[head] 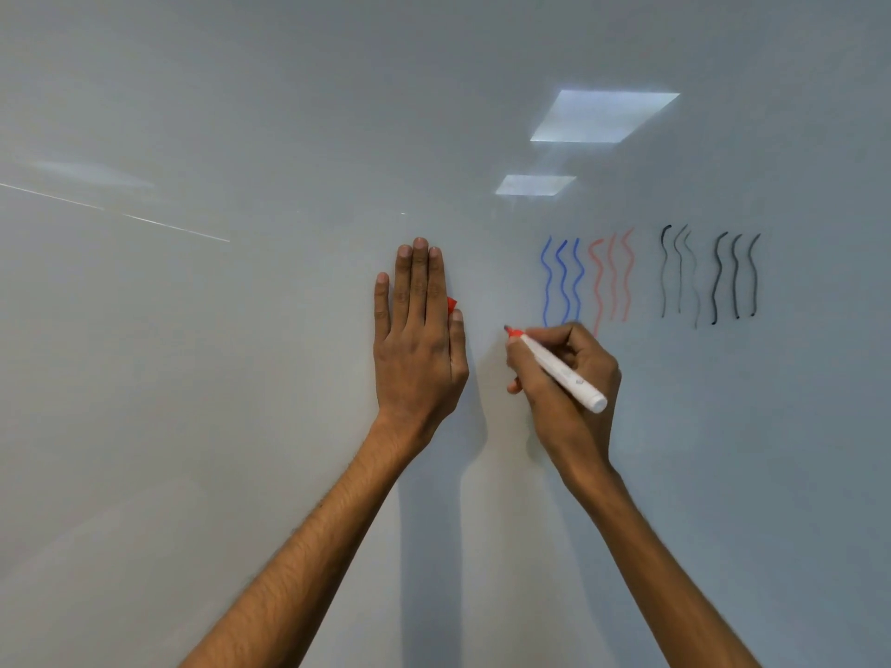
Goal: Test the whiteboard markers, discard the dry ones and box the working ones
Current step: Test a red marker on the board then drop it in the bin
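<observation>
Two bare forearms reach up from the bottom edge toward a whiteboard [241, 378] that fills the view. One left hand [417, 339] lies flat against the board, its fingers [419, 277] straight and pressed close together, the thumb tucked along the side; a small red cap [451, 304] peeks out between thumb and forefinger, pinned there against the palm side, though how it is held is hidden. One right hand [566, 368] is curled closed around a single white marker [561, 371], gripping the barrel near its red collar, with the dark tip pointing up and left and touching or almost touching the board, just below the drawn lines. On the board, right of the hands, stand twelve wavy strokes in four groups of three: three blue lines [561, 282], three faint red lines [612, 279], three thin pale black lines [680, 272] and three darker black lines [735, 277]. Two bright ceiling-light reflections [602, 115] sit above them.
</observation>
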